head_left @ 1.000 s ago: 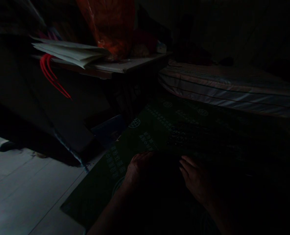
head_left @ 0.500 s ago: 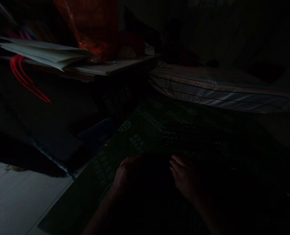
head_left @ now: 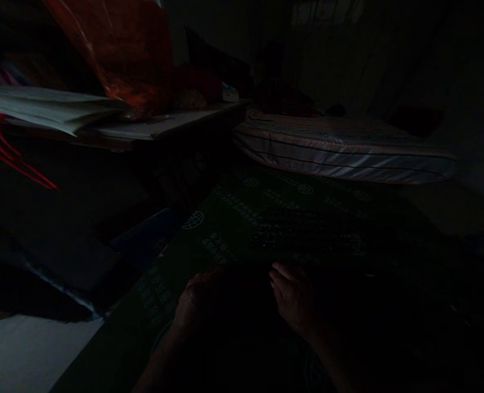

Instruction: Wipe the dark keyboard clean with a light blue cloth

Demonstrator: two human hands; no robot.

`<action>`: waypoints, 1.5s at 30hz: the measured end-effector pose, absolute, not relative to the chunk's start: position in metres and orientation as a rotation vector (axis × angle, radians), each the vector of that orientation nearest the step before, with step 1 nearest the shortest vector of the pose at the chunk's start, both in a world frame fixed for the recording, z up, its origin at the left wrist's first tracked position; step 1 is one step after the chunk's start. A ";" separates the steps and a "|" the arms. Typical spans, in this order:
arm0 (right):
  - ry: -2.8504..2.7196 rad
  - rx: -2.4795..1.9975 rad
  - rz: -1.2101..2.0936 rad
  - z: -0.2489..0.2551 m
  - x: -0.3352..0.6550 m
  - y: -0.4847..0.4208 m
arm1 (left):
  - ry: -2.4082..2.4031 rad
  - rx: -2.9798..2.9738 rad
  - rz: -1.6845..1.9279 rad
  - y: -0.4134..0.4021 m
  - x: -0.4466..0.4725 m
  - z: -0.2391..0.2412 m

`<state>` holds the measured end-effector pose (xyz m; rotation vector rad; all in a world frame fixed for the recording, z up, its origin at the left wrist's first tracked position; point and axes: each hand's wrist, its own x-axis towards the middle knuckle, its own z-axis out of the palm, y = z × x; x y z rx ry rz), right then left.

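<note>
Deep shadow covers most of the scene. A black thing (head_left: 245,316), too dark to name, lies in front of me on a green printed board (head_left: 114,333). My left hand (head_left: 196,295) rests at its left side, knuckles up, with its fingers lost in shadow. On the right part of the black thing, my right hand (head_left: 294,297) lies with fingers stretched to the left and slightly apart. Beyond both hands, a dark, partly shiny flat thing (head_left: 307,232) lies on the board.
A striped mattress (head_left: 348,155) is behind the board. To the left stands a table (head_left: 160,128) with an orange plastic bag (head_left: 135,60), pale sheets (head_left: 61,112) and a hanging red cord (head_left: 18,161). A blue object (head_left: 143,234) sits below; pale floor (head_left: 33,349) shows lower left.
The view has shifted, so the table, mattress and board appear farther left. Both hands keep about the same pose on the black thing.
</note>
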<state>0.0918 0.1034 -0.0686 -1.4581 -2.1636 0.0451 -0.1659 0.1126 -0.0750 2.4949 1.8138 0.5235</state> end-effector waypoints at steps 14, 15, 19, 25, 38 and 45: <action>-2.154 -1.481 0.103 -0.070 0.089 0.106 | 1.856 2.616 0.657 0.125 -0.185 -0.112; -2.147 -1.484 0.106 -0.070 0.088 0.106 | 1.844 2.638 0.675 0.126 -0.185 -0.112; -2.125 -1.476 0.117 -0.070 0.087 0.106 | 1.750 2.786 0.656 0.129 -0.189 -0.115; -2.123 -1.460 0.111 -0.071 0.087 0.107 | 1.744 2.838 0.668 0.137 -0.203 -0.134; -2.119 -1.488 0.094 -0.077 0.092 0.111 | 1.686 2.878 0.621 0.132 -0.189 -0.101; -2.103 -1.494 0.115 -0.073 0.092 0.111 | 1.790 2.789 0.508 0.128 -0.179 -0.089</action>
